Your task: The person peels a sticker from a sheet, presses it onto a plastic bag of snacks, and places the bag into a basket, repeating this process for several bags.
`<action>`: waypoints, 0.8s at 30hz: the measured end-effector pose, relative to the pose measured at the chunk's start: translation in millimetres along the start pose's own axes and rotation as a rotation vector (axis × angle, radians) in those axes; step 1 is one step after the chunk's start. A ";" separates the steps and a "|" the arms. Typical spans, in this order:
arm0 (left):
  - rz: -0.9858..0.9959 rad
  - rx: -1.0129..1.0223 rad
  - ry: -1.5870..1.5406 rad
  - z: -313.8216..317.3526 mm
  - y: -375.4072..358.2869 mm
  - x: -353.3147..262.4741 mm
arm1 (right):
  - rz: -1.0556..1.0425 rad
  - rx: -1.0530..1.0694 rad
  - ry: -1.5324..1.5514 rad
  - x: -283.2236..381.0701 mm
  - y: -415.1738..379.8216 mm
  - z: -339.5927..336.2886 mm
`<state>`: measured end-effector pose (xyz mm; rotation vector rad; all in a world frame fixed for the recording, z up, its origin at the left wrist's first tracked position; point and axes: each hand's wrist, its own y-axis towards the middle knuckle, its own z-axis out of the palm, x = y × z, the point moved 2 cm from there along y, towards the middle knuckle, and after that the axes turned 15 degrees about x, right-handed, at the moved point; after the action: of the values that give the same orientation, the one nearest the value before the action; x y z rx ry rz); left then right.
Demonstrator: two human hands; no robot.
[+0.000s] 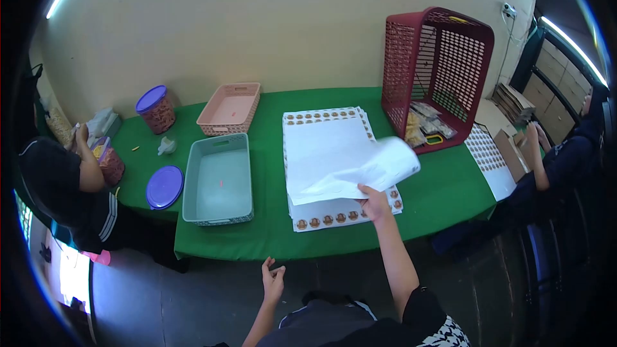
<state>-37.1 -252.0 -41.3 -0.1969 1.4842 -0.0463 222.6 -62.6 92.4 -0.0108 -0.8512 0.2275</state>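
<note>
My right hand (374, 204) grips the near edge of a white paper sheet (347, 170), which curls up at its right end. Under that sheet lies a stack of white sheets with rows of round brown prints (340, 218), on the green table. The lifted sheet covers the stack's middle, and the prints show along its far, right and near edges. In front of the table edge hangs my left hand (273, 281), its fingers loosely bent and apart, with nothing in them.
Left of the stack are a grey-green basket (218, 183), a pink basket (228, 109), a purple lid (164, 187) and a purple-lidded jar (156, 110). A maroon crate (437, 77) lies on its side at right, holding packets. One person works at each end.
</note>
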 end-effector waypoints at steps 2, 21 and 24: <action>-0.002 0.021 0.002 2.2 2.3 1.0 | -0.086 0.076 0.042 24.3 -35.6 2.3; -0.437 -0.050 -0.060 132.9 -31.0 4.8 | 0.197 -0.277 -0.110 -42.0 -336.1 -198.8; -0.076 0.178 -0.161 150.8 -45.4 32.6 | 0.218 -0.430 -0.008 -38.4 -350.0 -198.6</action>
<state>119.4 -286.1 -55.1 -0.1104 1.3042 -0.2184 414.7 -395.7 -32.2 -0.5070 -0.8942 0.2446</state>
